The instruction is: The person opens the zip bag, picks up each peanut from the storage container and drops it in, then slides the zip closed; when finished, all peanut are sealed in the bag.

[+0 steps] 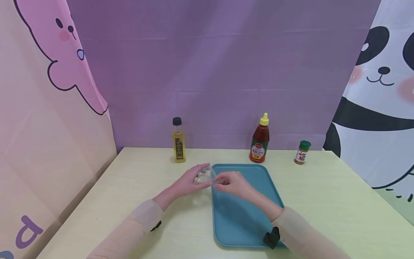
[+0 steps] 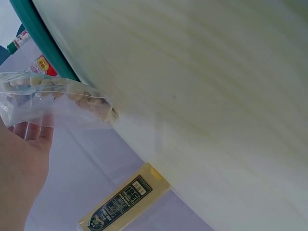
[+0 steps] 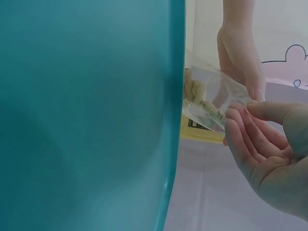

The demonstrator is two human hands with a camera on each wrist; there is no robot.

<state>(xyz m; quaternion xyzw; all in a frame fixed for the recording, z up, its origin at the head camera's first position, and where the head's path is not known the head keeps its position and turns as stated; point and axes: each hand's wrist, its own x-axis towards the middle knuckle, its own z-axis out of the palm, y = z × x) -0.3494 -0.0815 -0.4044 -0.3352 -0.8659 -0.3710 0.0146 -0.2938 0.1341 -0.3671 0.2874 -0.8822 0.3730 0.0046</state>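
Over the tray's upper left edge, a clear plastic bag (image 1: 203, 176) is held between both hands. Tan, lumpy pieces (image 3: 196, 91) that look like peanuts in their shells lie inside it. My left hand (image 1: 190, 181) grips the bag from the left, thumb on the near side and fingers on the far side. From the right, my right hand (image 1: 234, 184) pinches the bag's edge between thumb and fingers, as the right wrist view shows. Beneath the right forearm lies a blue-green rectangular tray (image 1: 244, 219). The left wrist view shows the bag (image 2: 62, 101) hanging lengthwise.
At the table's back stand a yellow oil bottle (image 1: 179, 145) with a dark cap, a red sauce bottle (image 1: 260, 142) with a yellow tip, and a small green-capped spice jar (image 1: 302, 154) farther right. A purple cloth (image 1: 210, 79) hangs behind the table.
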